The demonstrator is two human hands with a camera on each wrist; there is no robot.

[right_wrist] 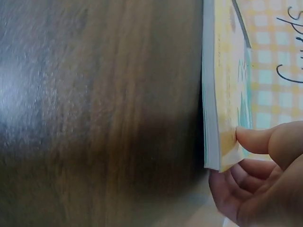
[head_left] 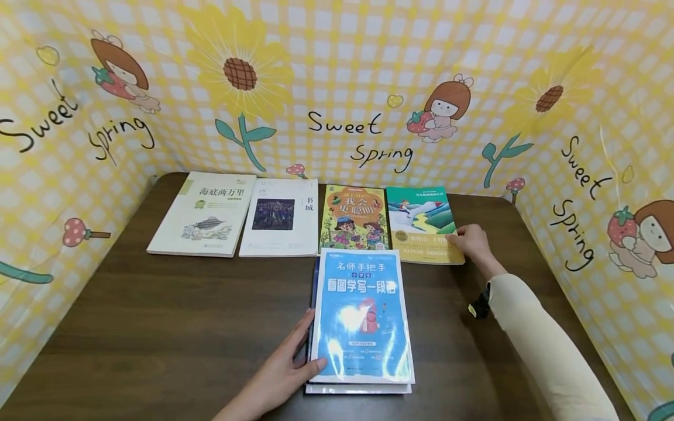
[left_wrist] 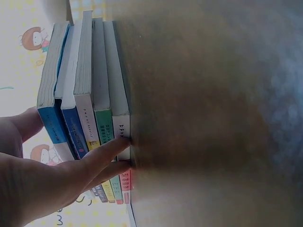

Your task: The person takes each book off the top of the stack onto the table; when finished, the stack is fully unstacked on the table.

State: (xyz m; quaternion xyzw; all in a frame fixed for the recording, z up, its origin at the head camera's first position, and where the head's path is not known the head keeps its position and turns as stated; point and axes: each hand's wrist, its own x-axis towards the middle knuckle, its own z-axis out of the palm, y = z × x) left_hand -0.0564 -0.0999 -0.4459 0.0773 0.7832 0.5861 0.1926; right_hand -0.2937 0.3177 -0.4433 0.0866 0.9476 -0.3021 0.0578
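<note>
A stack of several books with a blue-covered book (head_left: 363, 327) on top lies at the front middle of the table. My left hand (head_left: 284, 368) rests against the stack's left side, thumb over the top cover's edge. In the left wrist view, its fingers (left_wrist: 102, 158) lie fairly straight across the spines (left_wrist: 105, 125), reaching the table. At the right end of the back row, my right hand (head_left: 474, 248) pinches the lower right corner of a green-and-yellow book (head_left: 423, 225). The right wrist view shows the thumb (right_wrist: 255, 140) on its cover and curled fingers at its edge.
Left of the green-and-yellow book, the back row holds an orange-yellow children's book (head_left: 353, 216), a white book (head_left: 281, 240) with a dark picture and a cream book (head_left: 210, 216). A yellow checked cloth (head_left: 337, 76) walls the brown table (head_left: 174, 327) behind and at both sides.
</note>
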